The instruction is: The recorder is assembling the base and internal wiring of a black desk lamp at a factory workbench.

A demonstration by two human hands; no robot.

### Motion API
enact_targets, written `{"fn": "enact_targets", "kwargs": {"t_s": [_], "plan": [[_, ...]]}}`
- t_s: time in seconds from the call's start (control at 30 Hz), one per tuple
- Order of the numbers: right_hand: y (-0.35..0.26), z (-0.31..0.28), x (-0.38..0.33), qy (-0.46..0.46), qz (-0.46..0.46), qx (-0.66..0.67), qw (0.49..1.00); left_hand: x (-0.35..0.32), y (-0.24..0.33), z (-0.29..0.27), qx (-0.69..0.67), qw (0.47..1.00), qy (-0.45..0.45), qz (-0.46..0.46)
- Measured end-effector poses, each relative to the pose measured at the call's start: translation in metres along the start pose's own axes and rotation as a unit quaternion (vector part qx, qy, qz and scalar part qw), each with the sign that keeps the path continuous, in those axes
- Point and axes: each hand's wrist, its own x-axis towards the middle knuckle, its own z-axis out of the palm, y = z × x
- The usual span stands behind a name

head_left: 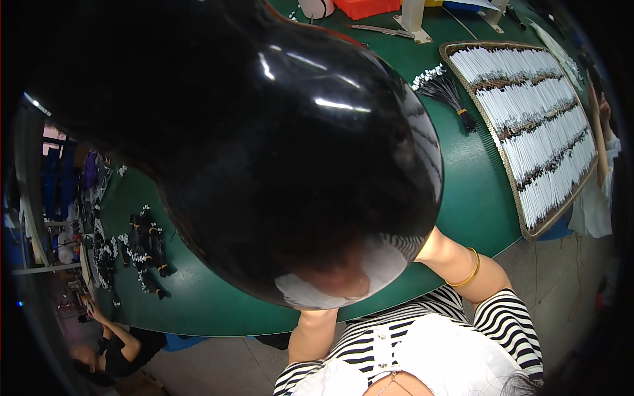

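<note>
A large glossy black rounded object fills most of the view and covers the middle of the green table. Both my hands are hidden behind it. Only my left forearm and my right forearm, with a gold bangle at the wrist, show below its lower rim. Whether either hand holds or touches anything cannot be told. My striped top shows at the bottom edge.
A woven tray with rows of white wires lies at the right, and a tied bundle of black wires beside it. More black wire bundles lie at the left. Another person sits lower left, and one at the right edge.
</note>
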Motion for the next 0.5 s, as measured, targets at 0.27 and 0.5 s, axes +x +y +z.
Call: {"fn": "enact_targets", "kwargs": {"t_s": [0.27,0.5], "plan": [[-0.003,0.0,0.001,-0.015,-0.003,0.067,0.998,0.0,-0.002,-0.005,0.024,0.999,-0.021,0.006],[0.0,-0.003,-0.001,-0.057,0.111,0.084,0.989,-0.001,-0.004,-0.007,0.012,0.999,-0.031,0.008]]}}
